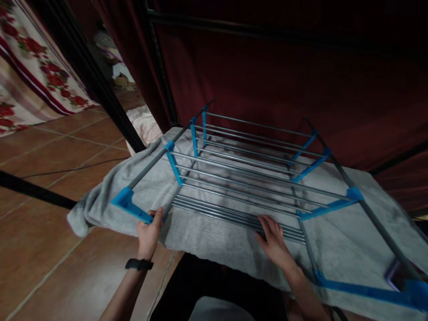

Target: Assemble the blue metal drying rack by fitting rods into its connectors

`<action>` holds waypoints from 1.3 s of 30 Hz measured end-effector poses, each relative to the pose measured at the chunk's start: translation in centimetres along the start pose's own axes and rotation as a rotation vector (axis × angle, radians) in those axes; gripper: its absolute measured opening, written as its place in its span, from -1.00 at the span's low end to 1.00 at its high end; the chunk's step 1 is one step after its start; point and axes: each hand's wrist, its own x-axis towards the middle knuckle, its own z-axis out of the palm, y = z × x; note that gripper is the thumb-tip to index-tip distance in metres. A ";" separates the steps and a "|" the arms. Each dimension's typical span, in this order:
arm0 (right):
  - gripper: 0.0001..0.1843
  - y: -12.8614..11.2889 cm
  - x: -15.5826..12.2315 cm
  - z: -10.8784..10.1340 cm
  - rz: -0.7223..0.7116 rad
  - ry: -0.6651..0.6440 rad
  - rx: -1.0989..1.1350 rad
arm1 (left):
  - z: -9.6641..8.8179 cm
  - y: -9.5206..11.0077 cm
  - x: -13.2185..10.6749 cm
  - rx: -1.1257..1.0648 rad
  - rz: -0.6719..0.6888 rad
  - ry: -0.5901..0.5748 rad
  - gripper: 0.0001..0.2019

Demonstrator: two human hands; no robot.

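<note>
A tubular shoe rack (240,169) with grey metal bars and blue plastic brackets lies on its side in front of me. My left hand (150,227) is closed around the end of the blue corner bracket (130,204) at the rack's near left. Several grey rods (217,213) lie close together along the rack's near side. On their right part rests my right hand (271,236), fingers stretched and a little apart, not wrapped round anything. Another long blue bracket (364,289) spans the near right corner.
Under the rack is a grey blanket (207,229) on a raised surface. A blurred phone-like object (396,274) lies at right. Black metal posts (100,84) and dark red curtains (254,71) stand behind. A thin cable (73,168) crosses the tiled floor (40,254).
</note>
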 end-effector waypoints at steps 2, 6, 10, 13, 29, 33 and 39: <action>-0.34 -0.6 0.9 0.5 -0.077 -0.087 -0.122 | 0.1 0.3 -0.2 -0.030 -0.014 0.013 -0.60; -0.26 -0.8 2.8 0.8 -0.089 -0.154 -0.262 | 0.3 0.8 -0.7 -0.077 -0.028 0.053 -0.59; -0.33 -1.4 5.0 0.2 -0.078 -0.274 -0.317 | 0.5 1.1 -0.9 -0.096 -0.049 0.055 -0.61; -0.43 -1.8 6.0 -0.2 -0.094 -0.342 -0.346 | 0.7 1.1 -0.9 -0.109 -0.054 0.070 -0.61; -0.42 0.4 -0.3 1.0 -0.167 -0.201 -0.295 | 0.2 -1.1 -0.1 -0.088 0.025 0.016 -0.60; -0.40 0.3 0.1 0.2 -0.119 -0.214 -0.228 | -0.4 -3.1 -1.1 -0.171 0.060 0.047 -0.45; -0.44 -0.1 0.4 -0.3 -0.137 -0.172 -0.098 | -2.3 -6.0 -5.3 -0.023 0.165 0.291 -0.51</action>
